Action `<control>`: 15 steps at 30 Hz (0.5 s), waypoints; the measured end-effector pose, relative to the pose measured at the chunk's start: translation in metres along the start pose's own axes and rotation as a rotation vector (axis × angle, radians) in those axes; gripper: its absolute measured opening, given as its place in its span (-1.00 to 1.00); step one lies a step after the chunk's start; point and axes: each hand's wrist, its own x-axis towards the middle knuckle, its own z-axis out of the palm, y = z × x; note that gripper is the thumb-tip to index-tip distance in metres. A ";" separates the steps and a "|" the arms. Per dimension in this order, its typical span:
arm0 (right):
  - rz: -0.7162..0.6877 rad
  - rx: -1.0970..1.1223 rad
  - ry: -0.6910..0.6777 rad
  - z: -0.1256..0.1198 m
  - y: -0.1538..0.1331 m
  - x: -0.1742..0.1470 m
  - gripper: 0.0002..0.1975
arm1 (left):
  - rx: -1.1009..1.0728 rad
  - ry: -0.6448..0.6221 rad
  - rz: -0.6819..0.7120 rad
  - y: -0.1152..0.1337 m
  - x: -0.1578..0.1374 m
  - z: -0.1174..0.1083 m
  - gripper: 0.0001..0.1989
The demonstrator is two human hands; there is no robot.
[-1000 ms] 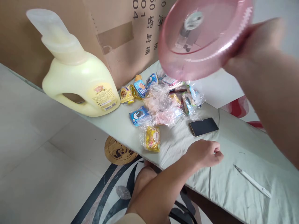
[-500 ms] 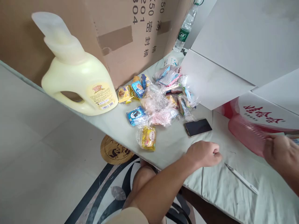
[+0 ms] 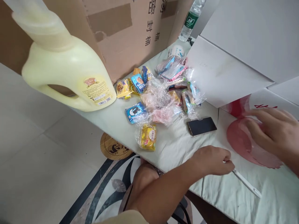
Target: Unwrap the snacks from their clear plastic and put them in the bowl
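My left hand (image 3: 215, 160) is closed in a loose fist low over the cloth, and nothing shows in its fingers. Its knuckles hide the pointed end of a slim white tool (image 3: 247, 184) lying on the table; I cannot tell whether they touch. My right hand (image 3: 275, 130), slightly blurred, is over a pink see-through plastic bowl (image 3: 238, 140) at the right, with thumb and fingers apart. The hand covers part of the bowl. A dark phone (image 3: 202, 126) lies flat beyond my left hand. Farther left is a heap of wrapped snacks (image 3: 161, 96), with a yellow packet (image 3: 149, 137) nearest me.
A big pale-yellow jug (image 3: 70, 71) stands at the left table edge before a cardboard box (image 3: 121, 46). Behind the snacks are a paper cup (image 3: 176, 51) and a water bottle (image 3: 191, 21). White boxes (image 3: 233, 68) line the back right. A round wooden stool (image 3: 114, 147) is below the edge.
My right hand has gone from gripping the bowl's side to spread over it, and the bowl now sits lower and flatter. My left hand has shifted toward the white tool. The view has moved closer.
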 end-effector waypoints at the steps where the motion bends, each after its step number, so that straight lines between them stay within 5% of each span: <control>1: -0.103 0.035 0.036 0.005 -0.015 0.030 -0.77 | 0.009 0.001 -0.002 -0.001 0.002 0.000 -0.84; 5: -0.354 0.176 0.050 0.047 -0.085 0.172 -0.74 | 0.034 -0.026 -0.043 -0.009 0.003 -0.001 -0.84; 10: -0.130 0.316 -0.021 0.116 -0.141 0.332 -0.67 | 0.010 -0.123 -0.137 -0.023 0.002 -0.017 -0.83; 15: 0.176 0.337 -0.100 0.174 -0.126 0.402 -0.67 | -0.079 -0.253 -0.198 -0.029 0.006 -0.035 -0.79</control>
